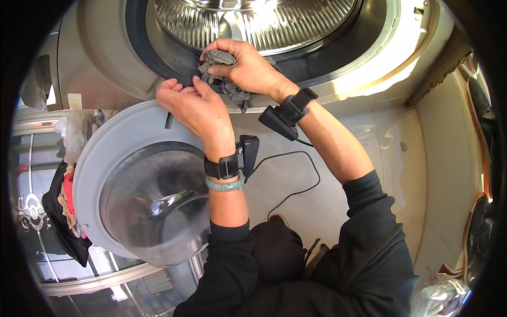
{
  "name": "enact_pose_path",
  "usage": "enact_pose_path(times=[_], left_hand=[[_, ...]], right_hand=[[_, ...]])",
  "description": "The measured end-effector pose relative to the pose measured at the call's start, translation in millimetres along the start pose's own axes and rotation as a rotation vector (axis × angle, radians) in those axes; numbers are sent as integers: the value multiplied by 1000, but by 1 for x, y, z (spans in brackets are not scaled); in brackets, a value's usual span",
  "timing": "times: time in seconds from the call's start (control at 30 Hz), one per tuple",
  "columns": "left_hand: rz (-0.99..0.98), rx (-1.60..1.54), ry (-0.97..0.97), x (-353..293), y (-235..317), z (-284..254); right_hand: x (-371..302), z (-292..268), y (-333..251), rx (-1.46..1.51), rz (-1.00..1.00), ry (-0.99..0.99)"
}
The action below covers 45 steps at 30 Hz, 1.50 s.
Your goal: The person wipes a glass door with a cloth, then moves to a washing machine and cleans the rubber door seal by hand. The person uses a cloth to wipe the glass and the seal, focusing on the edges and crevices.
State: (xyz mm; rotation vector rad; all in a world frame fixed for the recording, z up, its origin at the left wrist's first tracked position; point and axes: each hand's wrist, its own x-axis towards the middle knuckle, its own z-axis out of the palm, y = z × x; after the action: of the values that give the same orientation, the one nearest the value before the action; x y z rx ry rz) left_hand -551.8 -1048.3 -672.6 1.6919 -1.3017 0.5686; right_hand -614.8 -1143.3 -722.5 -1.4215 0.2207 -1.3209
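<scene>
A front-loading washing machine stands open, its ribbed metal drum (264,26) at the top of the view. My right hand (243,66) is closed around a crumpled grey cloth (219,57), held at the lower rim of the opening. Part of the rag hangs down over the machine's front edge. To its left, my left hand (193,108) has its fingers curled at the dark rubber door seal (145,55), seeming to pinch its lower lip. What lies under those fingertips is partly hidden. Each wrist wears a black strap with a small device.
The round washer door (87,174) with its clear glass bowl hangs open beneath my left hand. A black cable (311,158) loops above the pale floor. Clothes (68,193) are piled left of the door, beside a glossy cabinet. Clear plastic bags (441,293) lie at lower right.
</scene>
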Motion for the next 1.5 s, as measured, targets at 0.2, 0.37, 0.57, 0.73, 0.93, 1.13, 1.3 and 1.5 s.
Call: enact_pose_path(times=[0.2, 0.37, 0.57, 0.73, 0.93, 1.13, 1.3, 1.5], left_hand=[[19, 5, 58, -14, -9, 3], [-26, -76, 96, -17, -19, 8], [-30, -174, 84, -17, -23, 7], [-30, -71, 91, -16, -21, 7], [-33, -114, 98, -17, -20, 8], [-73, -179, 96, -18, -20, 7], [-63, -163, 113, -16, -18, 9], [-33, -227, 103, -18, -20, 8]], right_hand=[[3, 2, -8, 15, 44, 7], [10, 15, -19, 46, -64, 13], [5, 22, -13, -270, -267, -23], [-12, -8, -13, -504, -154, -255], [-4, 12, -18, -165, -258, 21], [-18, 7, -8, -387, -299, -113], [-16, 2, -8, -341, -293, -91], [-14, 5, -7, -464, -279, -153]])
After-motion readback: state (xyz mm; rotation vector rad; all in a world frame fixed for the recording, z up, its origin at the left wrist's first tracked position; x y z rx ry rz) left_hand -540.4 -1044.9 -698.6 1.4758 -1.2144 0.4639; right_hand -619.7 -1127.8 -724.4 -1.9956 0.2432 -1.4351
